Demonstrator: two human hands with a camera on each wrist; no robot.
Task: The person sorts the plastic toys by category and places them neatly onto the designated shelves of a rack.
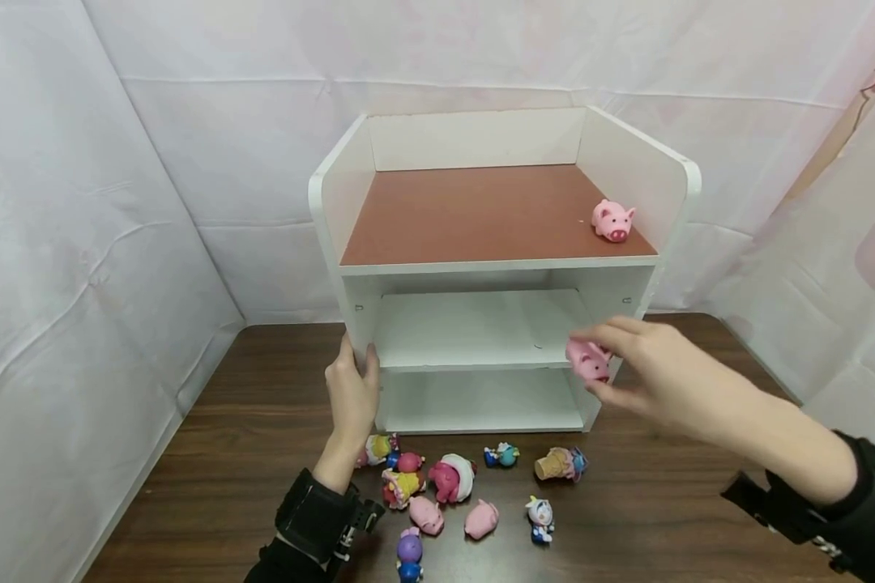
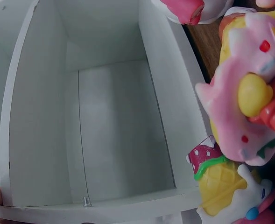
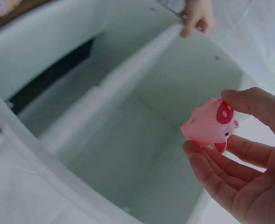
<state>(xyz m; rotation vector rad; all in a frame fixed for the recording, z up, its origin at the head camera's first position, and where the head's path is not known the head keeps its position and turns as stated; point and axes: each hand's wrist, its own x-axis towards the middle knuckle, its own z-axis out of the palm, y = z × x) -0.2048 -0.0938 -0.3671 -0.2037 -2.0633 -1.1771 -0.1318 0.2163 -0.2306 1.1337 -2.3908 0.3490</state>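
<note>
Pinching a pink pig (image 1: 589,360) between the thumb and the fingers, the right hand (image 1: 638,368) is held in front of the right side of a white shelf unit (image 1: 481,138). In the head view, the pig appears near the right end of the middle board (image 1: 474,368); in the right wrist view it is in the air, its snout turned towards the thumb, and the grip is closed firmly around its body. The left hand (image 1: 352,397) grips the front edge of the unit's left side wall, with the thumb on the inner side and the fingers on the outer side.

On the brown top (image 1: 474,210) of the unit, a second pig (image 1: 613,222) stands near the front right corner, facing forward. The unit stands on a dark wooden table (image 1: 262,421). Before it lie several small figures: an ice-cream cone figure (image 1: 557,464), a blue and teal figure (image 1: 501,455), a white and blue figure (image 1: 540,518), a red and white figure (image 1: 452,478), two pink figures (image 1: 481,519), and a purple and blue figure (image 1: 410,555). White cloth (image 1: 211,162) hangs behind and at the sides.
</note>
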